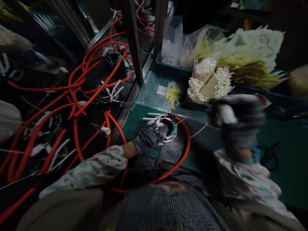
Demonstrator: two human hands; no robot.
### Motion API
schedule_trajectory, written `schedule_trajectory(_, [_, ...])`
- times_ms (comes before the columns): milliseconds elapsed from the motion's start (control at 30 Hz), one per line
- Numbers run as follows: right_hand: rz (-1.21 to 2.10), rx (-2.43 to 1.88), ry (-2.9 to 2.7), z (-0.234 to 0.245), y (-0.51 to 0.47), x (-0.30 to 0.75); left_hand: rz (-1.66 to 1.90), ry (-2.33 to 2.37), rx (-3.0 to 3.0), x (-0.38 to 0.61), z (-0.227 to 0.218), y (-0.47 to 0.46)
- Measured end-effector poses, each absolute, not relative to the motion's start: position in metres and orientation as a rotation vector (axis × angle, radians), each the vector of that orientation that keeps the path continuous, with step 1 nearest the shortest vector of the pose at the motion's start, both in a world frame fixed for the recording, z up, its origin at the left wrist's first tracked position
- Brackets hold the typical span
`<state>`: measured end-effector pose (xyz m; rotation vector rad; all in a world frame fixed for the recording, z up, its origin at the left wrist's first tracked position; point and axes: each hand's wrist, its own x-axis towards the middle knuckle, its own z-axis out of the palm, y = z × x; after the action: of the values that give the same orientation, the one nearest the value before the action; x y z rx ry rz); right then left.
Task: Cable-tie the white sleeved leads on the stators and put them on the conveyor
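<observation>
My left hand (152, 134), in a grey-striped work glove, is closed around the near-left side of a ring-shaped motor stator (173, 130). Green and white windings line the ring. White-sleeved leads (155, 116) stick out past my fingers, and an orange cable (187, 141) curves from the stator toward my lap. To the right my gloved right hand (240, 118) is raised over the bench, fingers curled and smeared by motion. A thin white cord (199, 130) slants up from beside the stator toward that hand; what its fingers hold is not clear.
Several wired stators (112, 93) with orange cables (98, 67) crowd the left, beyond a metal edge (131, 107). A dark post (133, 41) stands ahead. A blue bin (173, 70) holds yellow and white pieces; a bundle of white-tipped sticks (209, 81) and a plastic bag (154, 80) lie nearer.
</observation>
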<state>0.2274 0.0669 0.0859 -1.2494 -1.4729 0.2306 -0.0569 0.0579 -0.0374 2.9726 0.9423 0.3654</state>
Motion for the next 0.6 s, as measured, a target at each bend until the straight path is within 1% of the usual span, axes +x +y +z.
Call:
schedule_trajectory(33, [0.364, -1.26, -1.391, 0.091, 0.051, 0.225, 0.324, 0.948, 2.946, -0.057, -0.035, 0.059])
schedule_trajectory(100, [0.703, -1.291, -1.402, 0.089, 0.022, 0.217, 0.288, 0.964, 2.919, -0.058, -0.031, 0.06])
schedule_trajectory(167, [0.838, -1.337, -1.423, 0.075, 0.001, 0.206, 0.304, 0.972, 2.926, -0.057, -0.026, 0.058])
schedule_trajectory(200, [0.8, -1.376, -1.404, 0.065, -0.006, 0.201, 0.329, 0.967, 2.938, -0.056, -0.024, 0.057])
schedule_trajectory(300, [0.533, -1.467, -1.27, 0.037, -0.023, 0.19, 0.417, 0.984, 2.972, -0.053, -0.019, 0.053])
schedule_trajectory(367, [0.533, -1.428, -1.217, 0.028, -0.033, 0.188, 0.457, 1.009, 2.968, -0.05, -0.019, 0.05])
schedule_trajectory(400, [0.616, -1.388, -1.201, 0.026, -0.039, 0.188, 0.459, 1.021, 2.957, -0.049, -0.019, 0.05])
schedule_trajectory(467, [0.913, -1.341, -1.168, 0.027, -0.051, 0.192, 0.428, 1.033, 2.924, -0.048, -0.019, 0.05])
schedule_trajectory(533, [1.263, -1.378, -1.108, 0.031, -0.061, 0.197, 0.383, 1.039, 2.892, -0.048, -0.019, 0.05])
schedule_trajectory(600, [1.519, -1.434, -1.043, 0.034, -0.068, 0.2, 0.377, 1.041, 2.882, -0.048, -0.019, 0.05])
